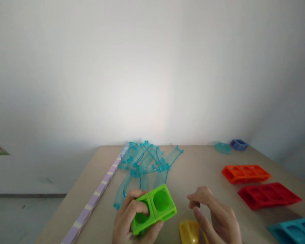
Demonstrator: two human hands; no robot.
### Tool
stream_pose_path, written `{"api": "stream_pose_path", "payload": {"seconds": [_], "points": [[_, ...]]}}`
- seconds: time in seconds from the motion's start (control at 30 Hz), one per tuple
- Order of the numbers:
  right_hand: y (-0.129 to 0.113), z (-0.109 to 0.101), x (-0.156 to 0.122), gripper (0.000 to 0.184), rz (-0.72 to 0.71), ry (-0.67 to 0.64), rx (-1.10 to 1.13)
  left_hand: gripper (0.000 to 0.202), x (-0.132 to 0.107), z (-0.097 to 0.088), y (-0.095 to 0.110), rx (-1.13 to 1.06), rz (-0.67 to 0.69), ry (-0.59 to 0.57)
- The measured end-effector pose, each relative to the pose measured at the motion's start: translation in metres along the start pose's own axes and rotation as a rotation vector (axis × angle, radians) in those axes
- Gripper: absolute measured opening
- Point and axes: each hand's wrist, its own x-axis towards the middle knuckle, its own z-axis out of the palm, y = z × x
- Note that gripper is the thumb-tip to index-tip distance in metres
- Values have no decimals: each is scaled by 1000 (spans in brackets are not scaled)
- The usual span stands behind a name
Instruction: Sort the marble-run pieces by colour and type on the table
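The left hand covers the left end of the green block, and the bottom edge cuts off both wrists and the near part of the yellow piece, which the right hand also partly hides. The purple striped strip and the blue-green block run out of view. Overlaps among the clear turquoise pieces obscure their count, and the distant blue box is too small for detail

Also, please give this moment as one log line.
left hand: grips green plastic block with two round openings | right hand: nothing visibly held, beside yellow plastic piece | table: translucent teal plastic pieces, orange plastic block
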Motion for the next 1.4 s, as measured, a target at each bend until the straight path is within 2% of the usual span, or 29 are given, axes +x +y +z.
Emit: {"api": "stream_pose_path", "payload": {"seconds": [0.13, 0.33, 0.43, 0.53, 0.6, 0.8, 0.93, 1.07, 1.2, 1.3, 1.4], "points": [[3, 2, -4, 16, 61, 81, -31, 20, 1, 0, 0, 73, 8, 82], [5, 14, 0, 13, 71, 120, -30, 20, -6, -7, -2, 211, 58, 298], [1, 16, 6, 14, 34, 122, -33, 18, -11, -11, -7, 315, 124, 256], [-6, 14, 8, 14, -22, 108, -40, 18, -14, -12, -16, 387, 114, 339], [-10, 14, 8, 13, -44, 74, -54, 19, -17, -11, -21, 403, 92, 352], [-15, 12, 7, 13, -41, -32, -96, 19, -19, -7, -25, 414, 55, 294], [-14, -3, -1, 16, -35, -80, -134, 22, -20, -6, -21, 407, 63, 241], [-16, -14, -15, 21, -112, -114, -93, 22, -20, -9, -19, 424, 35, 165], [-15, -4, -20, 22, -118, -101, -15, 22, -20, -10, -17, 434, -5, 147], [-10, 6, -18, 19, -35, -51, 10, 22, -19, -7, -13, 431, -34, 141], [-5, 6, -15, 19, 30, -38, 10, 23, -14, -1, -4, 383, -44, 115]]}}
